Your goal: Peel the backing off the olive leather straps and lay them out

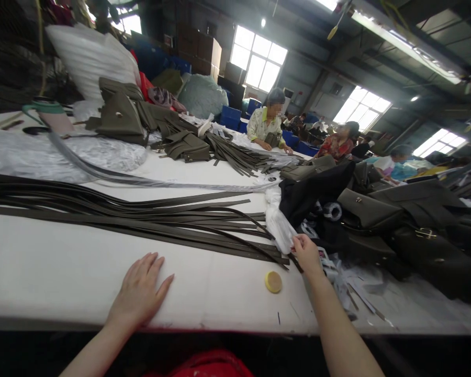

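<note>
My left hand [139,288] lies flat on the white tabletop [208,283], fingers stretched out, with nothing under it that I can see. My right hand [306,254] is closed in a pinch at the lower edge of a crumpled white plastic wrapping [279,225]. Just below those fingers a dark strap end pokes out; whether they also touch it I cannot tell. Long dark olive straps [153,217] run in a loose bundle from the left edge to the wrapping, which covers some of their ends. A round yellow-rimmed disc [273,282] sits near my right wrist.
Dark olive bags [372,209] and black cloth [317,193] are heaped at the right. More bags [121,118] and short straps [235,154] lie across the table. A grey strip [160,184] crosses behind the bundle. A mug [53,112] stands far left. Co-workers [269,125] sit opposite.
</note>
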Demonstrator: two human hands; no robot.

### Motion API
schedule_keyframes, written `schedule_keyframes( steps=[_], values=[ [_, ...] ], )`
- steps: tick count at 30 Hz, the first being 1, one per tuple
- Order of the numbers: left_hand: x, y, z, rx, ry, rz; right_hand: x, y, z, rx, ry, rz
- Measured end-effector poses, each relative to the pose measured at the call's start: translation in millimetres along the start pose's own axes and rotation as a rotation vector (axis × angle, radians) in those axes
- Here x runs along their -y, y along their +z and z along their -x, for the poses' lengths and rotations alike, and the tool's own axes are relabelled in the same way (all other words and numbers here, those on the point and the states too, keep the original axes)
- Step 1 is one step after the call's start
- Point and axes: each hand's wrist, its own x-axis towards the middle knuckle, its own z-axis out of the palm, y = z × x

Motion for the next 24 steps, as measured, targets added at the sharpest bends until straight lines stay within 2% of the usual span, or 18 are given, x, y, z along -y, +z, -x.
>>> schedule_keyframes(
  steps=[3, 5, 7, 11, 13, 15, 17, 18, 19, 21, 23, 24],
  values=[
    [-3, 0.8, 0, -0.079, 0.005, 0.056, 29, -2, 29, 0.078, -0.038, -0.048],
    [-17, -5.7, -4, -0.151, 0.044, 0.129, 51, 3, 52, 0.169, -0.09, -0.113],
    [-40, -17.3, -12, -0.18, 0.131, 0.222, 72, 14, 77, 0.285, -0.138, -0.2],
    [-101, -43.2, -31, -0.118, 0.366, 0.412, 117, 36, 129, 0.525, -0.212, -0.333],
    [-126, -54.2, -36, -0.119, 0.5, 0.51, 138, 41, 153, 0.636, -0.279, -0.37],
    [-141, -65.0, -35, -0.121, 0.634, 0.609, 155, 38, 172, 0.754, -0.363, -0.414],
    [-145, -76.4, -29, -0.046, 0.727, 0.737, 167, 30, 182, 0.893, -0.437, -0.461],
    [-143, -82.0, -25, 0.025, 0.733, 0.819, 170, 25, 184, 0.941, -0.464, -0.488],
    [-139, -87.2, -19, 0.11, 0.71, 0.9, 172, 21, 182, 0.937, -0.487, -0.507],
    [-122, -96.0, -7, 0.25, 0.606, 1.003, 171, 17, 173, 0.781, -0.546, -0.493],
    [-98, -104.4, 8, 0.242, 0.4, 0.931, 165, 24, 156, 0.587, -0.638, -0.368],
    [-83, -109.8, 16, 0.198, 0.289, 0.848, 162, 32, 147, 0.545, -0.695, -0.27]
  ],
)
